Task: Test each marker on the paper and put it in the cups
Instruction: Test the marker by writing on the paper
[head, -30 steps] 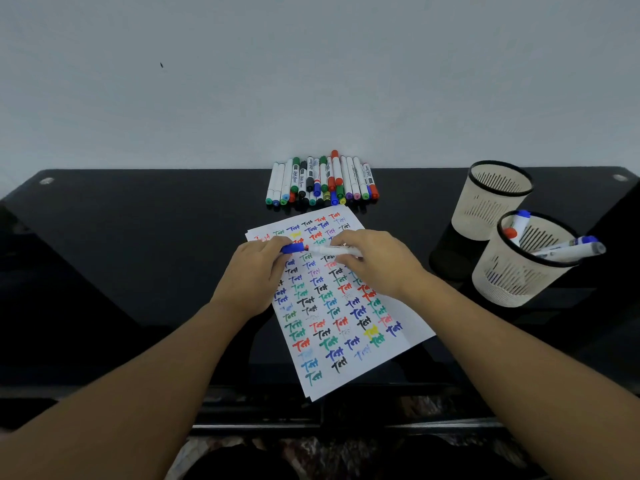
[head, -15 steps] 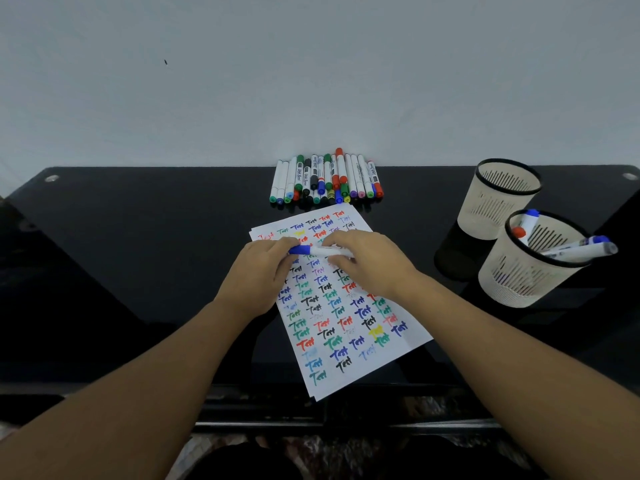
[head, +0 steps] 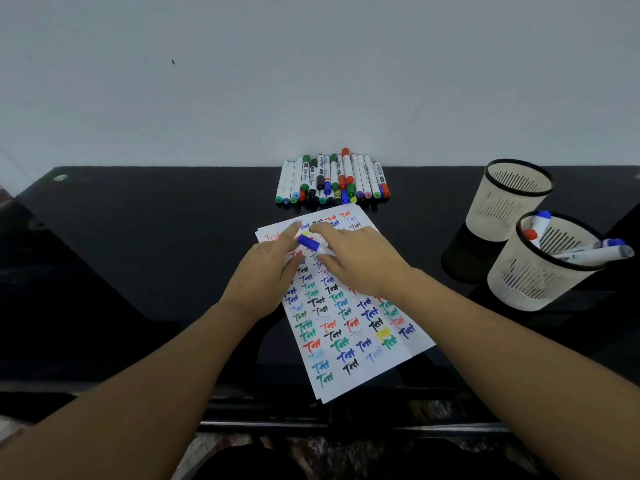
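Left hand (head: pixel 266 268) released from blue cap, fingers now spread, right hand (head: pixel 360 261) gripping marker (head: pixel 313 243) over paper (head: pixel 346 334)

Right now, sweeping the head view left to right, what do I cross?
Left hand → blue-capped marker → right hand → far cup → near cup holding markers. The paper and marker pile overlap the hands in this order, so I leave them out.
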Action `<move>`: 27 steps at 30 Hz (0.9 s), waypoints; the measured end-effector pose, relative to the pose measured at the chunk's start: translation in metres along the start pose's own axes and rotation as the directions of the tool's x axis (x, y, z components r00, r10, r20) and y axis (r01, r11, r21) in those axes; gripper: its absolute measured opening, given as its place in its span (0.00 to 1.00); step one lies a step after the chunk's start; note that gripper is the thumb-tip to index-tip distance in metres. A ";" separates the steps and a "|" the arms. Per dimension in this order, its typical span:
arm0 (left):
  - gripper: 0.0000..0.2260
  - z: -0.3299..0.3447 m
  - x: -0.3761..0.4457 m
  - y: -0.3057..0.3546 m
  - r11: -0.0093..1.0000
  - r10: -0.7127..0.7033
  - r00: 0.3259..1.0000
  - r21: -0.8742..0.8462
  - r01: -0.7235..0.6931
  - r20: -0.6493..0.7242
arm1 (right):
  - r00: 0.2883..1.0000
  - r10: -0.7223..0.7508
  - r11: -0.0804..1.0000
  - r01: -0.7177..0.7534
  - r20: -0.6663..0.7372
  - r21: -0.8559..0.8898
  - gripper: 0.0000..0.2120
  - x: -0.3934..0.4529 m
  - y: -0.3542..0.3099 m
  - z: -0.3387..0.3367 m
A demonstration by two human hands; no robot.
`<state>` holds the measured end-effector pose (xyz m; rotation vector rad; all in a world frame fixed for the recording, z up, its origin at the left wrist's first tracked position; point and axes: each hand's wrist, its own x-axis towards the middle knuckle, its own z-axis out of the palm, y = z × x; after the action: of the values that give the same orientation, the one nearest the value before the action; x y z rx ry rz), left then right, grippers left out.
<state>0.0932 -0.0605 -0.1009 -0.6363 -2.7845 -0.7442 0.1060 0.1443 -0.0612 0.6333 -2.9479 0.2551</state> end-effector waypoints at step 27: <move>0.31 0.005 0.011 -0.010 0.994 -0.059 0.997 0.093 0.054 0.048 | 0.959 0.271 0.760 -0.268 0.086 0.593 0.25 -0.008 0.017 -0.005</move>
<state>0.0787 -0.0619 -0.1067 -0.5690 -2.8746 -0.6146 0.1061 0.1638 -0.0593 0.2371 -2.9159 1.2572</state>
